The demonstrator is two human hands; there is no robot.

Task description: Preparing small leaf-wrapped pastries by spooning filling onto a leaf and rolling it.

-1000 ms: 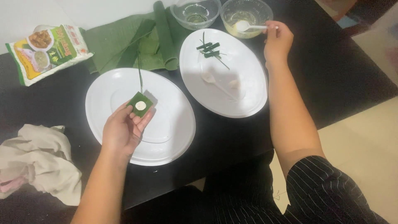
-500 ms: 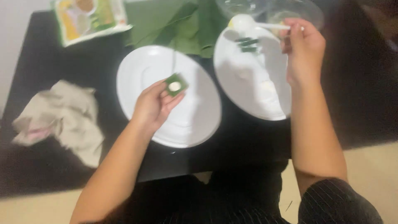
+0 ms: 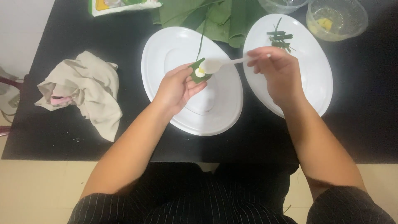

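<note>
1. Green leaf cup with a white lump inside sits in my left hand, fingers curled around it, held over the left white plate.
2. My right hand pinches the handle of a white plastic spoon; its bowl touches the cup's filling.
3. Under that hand is the right white plate, with green leaf strips near its far edge.
4. Folded green leaves lie beyond both plates on the black table.
5. A crumpled beige cloth lies to the left, and a clear bowl with something yellow stands far right.
</note>
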